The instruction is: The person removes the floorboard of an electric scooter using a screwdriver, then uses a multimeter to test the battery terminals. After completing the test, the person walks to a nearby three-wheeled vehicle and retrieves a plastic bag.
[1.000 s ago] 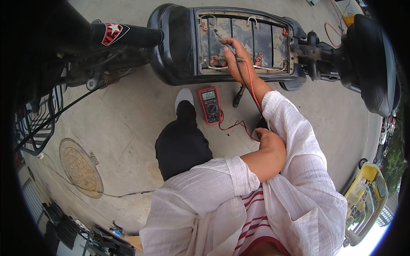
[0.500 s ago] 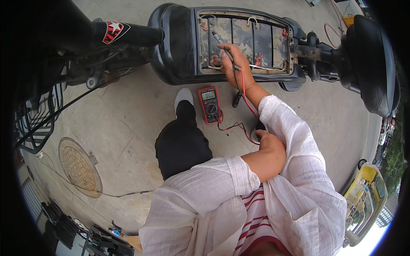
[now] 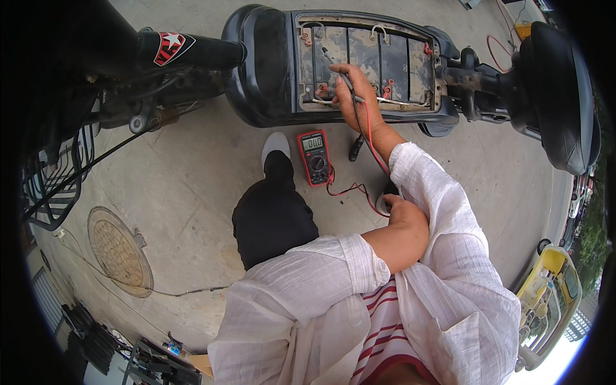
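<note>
Since batteries (image 3: 366,50) lie uncovered at one o'clock, setup looks done; contact between probes (image 3: 328,56) and terminals (image 3: 388,90) looks not yet made. Right hand's (image 3: 351,95) grip pinches probes; multimeter (image 3: 314,158), display on, lies on floor (image 3: 205,160), twelve o'clock. Left hand (image 3: 399,206), three o'clock: grip cannot be told.

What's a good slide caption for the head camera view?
Right hand holding meter probes over exposed batteries, red multimeter on the ground.

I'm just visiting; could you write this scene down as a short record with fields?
Right hand: holding a probe over dusty batteries
Left hand: near red and black wires; grip unclear
Meter: red and black, lying on the ground
Scooter: compartment open, batteries inside
Shoe: grey, left of the meter
</note>
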Action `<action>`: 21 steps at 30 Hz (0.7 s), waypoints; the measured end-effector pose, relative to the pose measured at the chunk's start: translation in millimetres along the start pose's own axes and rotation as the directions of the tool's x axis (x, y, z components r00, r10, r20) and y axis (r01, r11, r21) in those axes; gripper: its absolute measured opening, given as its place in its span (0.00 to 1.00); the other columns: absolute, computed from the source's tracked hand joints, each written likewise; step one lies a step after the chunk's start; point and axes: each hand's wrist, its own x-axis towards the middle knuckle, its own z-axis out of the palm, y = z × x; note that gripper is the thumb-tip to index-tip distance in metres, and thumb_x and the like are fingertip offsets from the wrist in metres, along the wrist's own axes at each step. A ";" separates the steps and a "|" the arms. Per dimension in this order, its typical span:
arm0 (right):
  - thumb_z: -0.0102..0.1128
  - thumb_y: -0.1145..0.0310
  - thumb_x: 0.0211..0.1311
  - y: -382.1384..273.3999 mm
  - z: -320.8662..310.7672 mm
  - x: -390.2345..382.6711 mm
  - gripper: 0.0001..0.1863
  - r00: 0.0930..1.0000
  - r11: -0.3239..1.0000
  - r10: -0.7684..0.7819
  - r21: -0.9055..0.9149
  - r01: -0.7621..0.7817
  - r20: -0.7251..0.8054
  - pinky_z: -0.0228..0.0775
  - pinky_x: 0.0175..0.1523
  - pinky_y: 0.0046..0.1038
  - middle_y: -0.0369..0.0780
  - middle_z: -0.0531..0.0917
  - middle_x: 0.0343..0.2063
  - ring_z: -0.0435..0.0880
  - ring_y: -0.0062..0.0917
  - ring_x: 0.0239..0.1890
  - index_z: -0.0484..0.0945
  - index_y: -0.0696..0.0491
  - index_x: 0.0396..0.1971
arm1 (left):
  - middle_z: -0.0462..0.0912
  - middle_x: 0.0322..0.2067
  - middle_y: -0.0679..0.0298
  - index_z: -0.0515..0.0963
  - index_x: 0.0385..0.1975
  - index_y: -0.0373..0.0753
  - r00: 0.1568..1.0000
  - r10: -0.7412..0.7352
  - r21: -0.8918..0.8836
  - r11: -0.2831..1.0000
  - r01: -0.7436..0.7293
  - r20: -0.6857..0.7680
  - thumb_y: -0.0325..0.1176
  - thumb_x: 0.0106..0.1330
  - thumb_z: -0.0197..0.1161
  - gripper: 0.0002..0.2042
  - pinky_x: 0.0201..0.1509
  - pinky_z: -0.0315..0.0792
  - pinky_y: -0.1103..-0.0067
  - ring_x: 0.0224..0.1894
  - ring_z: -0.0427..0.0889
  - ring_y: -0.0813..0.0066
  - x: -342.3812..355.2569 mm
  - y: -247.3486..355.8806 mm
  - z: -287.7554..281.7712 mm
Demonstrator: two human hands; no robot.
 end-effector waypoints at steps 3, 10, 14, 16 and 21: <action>0.46 0.69 0.72 -10.9 2.2 -0.2 0.15 1.000 0.998 0.018 0.056 -0.018 -0.009 0.73 0.35 0.22 0.42 0.75 0.44 0.79 0.18 0.26 0.71 0.56 0.54 | 0.77 0.58 0.58 0.77 0.57 0.43 1.000 0.009 0.015 1.000 -0.010 0.006 0.40 0.55 0.68 0.27 0.65 0.59 0.51 0.60 0.75 0.58 2.2 0.5 1.7; 0.46 0.69 0.72 -7.3 4.1 -1.2 0.15 0.999 0.999 0.019 0.036 -0.017 -0.047 0.74 0.34 0.23 0.41 0.76 0.42 0.79 0.18 0.26 0.72 0.56 0.53 | 0.75 0.59 0.57 0.75 0.58 0.43 1.000 0.005 0.013 1.000 -0.005 0.014 0.41 0.55 0.67 0.28 0.65 0.59 0.50 0.61 0.74 0.58 -0.2 -0.1 0.1; 0.46 0.69 0.72 -7.5 5.3 -1.2 0.14 0.999 1.000 0.013 0.005 -0.013 -0.043 0.74 0.34 0.23 0.41 0.76 0.41 0.79 0.19 0.27 0.72 0.56 0.53 | 0.75 0.59 0.57 0.75 0.59 0.44 1.000 -0.005 0.020 1.000 0.005 0.016 0.41 0.55 0.67 0.28 0.65 0.59 0.50 0.62 0.74 0.58 3.4 0.7 3.5; 0.46 0.69 0.72 -2.9 3.8 -0.9 0.14 0.999 0.999 -0.015 -0.053 0.014 -0.035 0.74 0.34 0.23 0.42 0.76 0.41 0.79 0.19 0.27 0.72 0.56 0.53 | 0.75 0.59 0.58 0.75 0.59 0.44 1.000 -0.007 0.028 1.000 0.007 0.027 0.41 0.55 0.67 0.28 0.65 0.59 0.50 0.62 0.73 0.58 3.2 1.3 2.5; 0.45 0.70 0.72 -3.6 5.1 1.3 0.14 0.989 0.980 -0.135 -0.157 0.125 -0.061 0.73 0.35 0.23 0.42 0.76 0.41 0.78 0.20 0.27 0.72 0.57 0.52 | 0.75 0.60 0.58 0.75 0.59 0.44 0.999 0.001 0.035 0.999 -0.003 0.049 0.41 0.55 0.67 0.28 0.65 0.58 0.50 0.62 0.73 0.57 -0.8 -0.1 -0.5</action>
